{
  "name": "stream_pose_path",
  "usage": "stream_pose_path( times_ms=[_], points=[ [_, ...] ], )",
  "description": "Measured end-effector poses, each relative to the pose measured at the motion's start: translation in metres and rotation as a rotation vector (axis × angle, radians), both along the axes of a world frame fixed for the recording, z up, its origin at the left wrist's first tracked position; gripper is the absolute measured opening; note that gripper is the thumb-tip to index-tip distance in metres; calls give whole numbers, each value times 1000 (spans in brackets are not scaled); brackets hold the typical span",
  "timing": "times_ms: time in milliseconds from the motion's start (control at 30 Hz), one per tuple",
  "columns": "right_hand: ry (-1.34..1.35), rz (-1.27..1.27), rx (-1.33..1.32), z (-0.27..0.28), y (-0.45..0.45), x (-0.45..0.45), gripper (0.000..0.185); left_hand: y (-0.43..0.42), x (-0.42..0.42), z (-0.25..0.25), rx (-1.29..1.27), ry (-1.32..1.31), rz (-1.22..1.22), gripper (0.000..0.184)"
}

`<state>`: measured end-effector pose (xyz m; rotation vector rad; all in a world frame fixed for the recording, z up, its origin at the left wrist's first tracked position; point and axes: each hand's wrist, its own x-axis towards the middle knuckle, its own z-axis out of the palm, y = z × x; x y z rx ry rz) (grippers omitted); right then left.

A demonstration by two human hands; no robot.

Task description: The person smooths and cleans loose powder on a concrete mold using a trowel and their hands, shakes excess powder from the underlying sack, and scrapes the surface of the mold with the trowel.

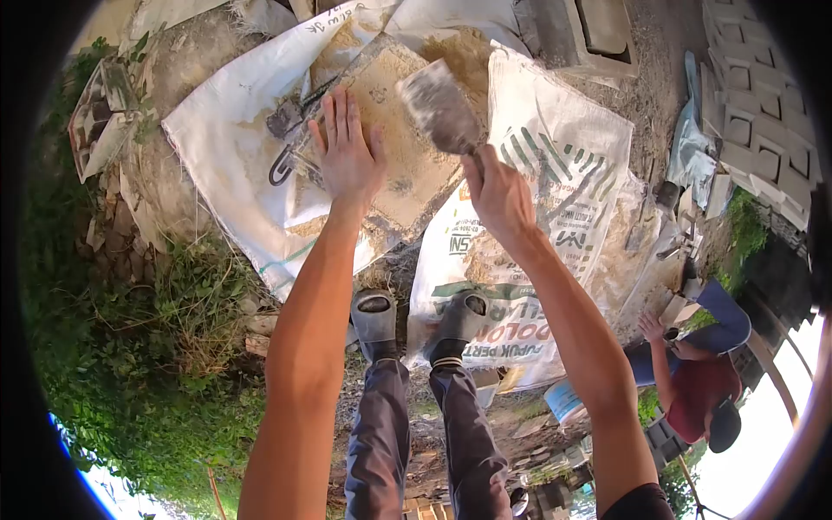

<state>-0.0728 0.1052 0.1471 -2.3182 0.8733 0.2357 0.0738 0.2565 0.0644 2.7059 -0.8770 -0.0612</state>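
In my right hand point(503, 198) is the handle of a trowel point(440, 106), its wide, flat blade smeared with pale material and pointing away from me. The blade is over the right side of a sand-coated square slab or board point(390, 95). My left hand point(350, 158) is open, fingers stretched forward, over the near left part of that board; whether the palm presses on it I cannot tell. Just left of this hand are a bent metal handle point(279, 168) and a dark metal part point(284, 120), partly hidden.
White woven sacks point(227, 113) lie under and around the board, with a printed sack point(563, 182) on the right. Grey hollow blocks point(763, 113) are stacked at far right. Another person point(704, 386) crouches at lower right. Green plants point(147, 347) grow on the left.
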Motion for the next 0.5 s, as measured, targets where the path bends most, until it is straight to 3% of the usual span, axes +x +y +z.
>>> stream_pose_path(
  times_ms=[67, 200, 300, 500],
  points=[
    [199, 196, -126, -5, 0, 4, 28, -1, 2, 1, 0, 2, -5, 60],
    [353, 272, -78, -30, -29, -2, 28, -1, 6, 3, -20, 33, -13, 60],
    [264, 323, -141, -37, -45, -20, 30, 4, 4, 4, -47, 68, -26, 60],
    [345, 304, -105, -45, -44, -54, 32, 5, 4, 2, -41, 59, -23, 60]
  ],
)
